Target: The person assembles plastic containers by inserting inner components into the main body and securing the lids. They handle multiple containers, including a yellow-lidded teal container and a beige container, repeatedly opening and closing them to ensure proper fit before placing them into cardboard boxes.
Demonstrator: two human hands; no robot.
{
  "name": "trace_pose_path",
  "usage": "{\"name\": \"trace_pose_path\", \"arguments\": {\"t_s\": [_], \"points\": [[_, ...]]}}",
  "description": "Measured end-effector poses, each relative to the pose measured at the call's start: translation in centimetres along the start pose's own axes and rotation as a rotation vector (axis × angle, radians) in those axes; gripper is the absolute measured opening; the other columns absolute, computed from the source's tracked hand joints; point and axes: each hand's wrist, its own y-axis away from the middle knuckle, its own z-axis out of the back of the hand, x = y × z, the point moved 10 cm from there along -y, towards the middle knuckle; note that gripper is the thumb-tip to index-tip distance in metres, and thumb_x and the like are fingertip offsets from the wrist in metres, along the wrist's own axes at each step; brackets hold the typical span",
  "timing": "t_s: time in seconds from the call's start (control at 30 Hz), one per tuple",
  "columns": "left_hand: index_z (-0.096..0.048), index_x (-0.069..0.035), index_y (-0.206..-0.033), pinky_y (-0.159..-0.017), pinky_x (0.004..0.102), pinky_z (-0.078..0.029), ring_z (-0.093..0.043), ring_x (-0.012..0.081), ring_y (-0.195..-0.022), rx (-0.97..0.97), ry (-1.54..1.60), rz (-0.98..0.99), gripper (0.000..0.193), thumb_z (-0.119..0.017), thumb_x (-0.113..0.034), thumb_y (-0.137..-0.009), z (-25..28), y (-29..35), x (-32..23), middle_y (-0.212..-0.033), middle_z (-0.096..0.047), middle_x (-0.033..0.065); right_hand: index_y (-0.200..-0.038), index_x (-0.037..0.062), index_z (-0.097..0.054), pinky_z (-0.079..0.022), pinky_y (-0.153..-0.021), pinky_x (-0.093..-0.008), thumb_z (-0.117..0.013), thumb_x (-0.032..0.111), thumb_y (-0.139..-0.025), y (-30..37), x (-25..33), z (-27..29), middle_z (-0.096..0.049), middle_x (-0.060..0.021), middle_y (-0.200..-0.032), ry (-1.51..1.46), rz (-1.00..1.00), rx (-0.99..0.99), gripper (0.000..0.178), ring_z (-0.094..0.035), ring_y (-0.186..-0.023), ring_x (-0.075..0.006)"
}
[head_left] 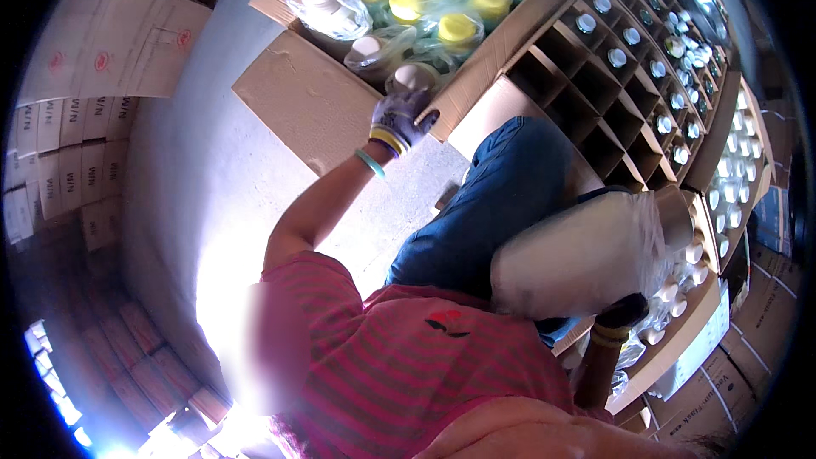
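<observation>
My left hand [401,121], in a grey glove with a yellow-banded cuff, is closed on the near edge of an open cardboard box [484,64]. Just beyond its fingers is a pale-capped flask [414,79] in clear plastic. Several bagged flasks with yellow caps [406,5] stand upright in that box. At my right side, a large whitish flask [569,259] in clear plastic lies sideways across my lap, blurred by motion. My right hand [623,312], in a dark glove, is closed at its lower side; the flask partly hides the fingers.
A carton with cardboard dividers [595,89] stands to the right, some cells holding white-capped bottles [631,36]. More cartons of white-capped bottles [733,174] crowd the far right. Stacked boxes [106,42] line the left. My bent knee [527,149] is between the open cartons.
</observation>
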Motion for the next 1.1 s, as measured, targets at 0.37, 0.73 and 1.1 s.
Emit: {"name": "trace_pose_path", "arguments": {"t_s": [0.37, 0.73, 1.1], "points": [[-0.041, -0.036, -0.14, -0.109, 0.0614, -0.025, -0.028, 0.0406, -0.137, -0.147, -0.533, 0.153, 0.071, -0.068, -0.05, -0.076, 16.7, -17.5, 21.7, -0.151, -0.028, 0.015, -0.126, 0.0046, -0.047, -0.039, -0.095, -0.0356, -0.036, 0.031, -0.102, 3.0, 3.2, -12.3, -0.053, -0.0084, -0.126, 0.032, 0.242, 0.285, 0.038, -0.05, -0.113, -0.0216], [-0.045, -0.028, -0.137, -0.092, 0.0544, -0.048, -0.045, 0.0413, -0.125, 0.069, -0.637, 0.65, 0.062, -0.061, -0.052, -0.082, 13.8, -16.7, 25.1, -0.139, -0.04, 0.0163, -0.066, 0.0131, -0.04, -0.028, -0.054, -0.0339, -0.049, 0.025, -0.093, 0.1, 3.2, -11.6, -0.044, -0.0043, -0.066, 0.643, 0.578, -0.007, 0.031, -0.042, -0.061, -0.0178], [-0.063, -0.011, -0.111, -0.094, 0.045, -0.045, -0.058, 0.0344, -0.111, 0.212, -0.51, -0.192, 0.052, -0.059, -0.054, -0.084, -3.9, -17.2, 3.8, -0.113, -0.065, 0.0159, -0.093, 0.007, -0.053, -0.041, -0.077, -0.0328, -0.041, 0.031, -0.099, 0.6, 0.9, -12.5, -0.056, -0.0051, -0.092, 0.318, 0.257, 0.015, 0.028, -0.052, -0.084, -0.0189]]}}
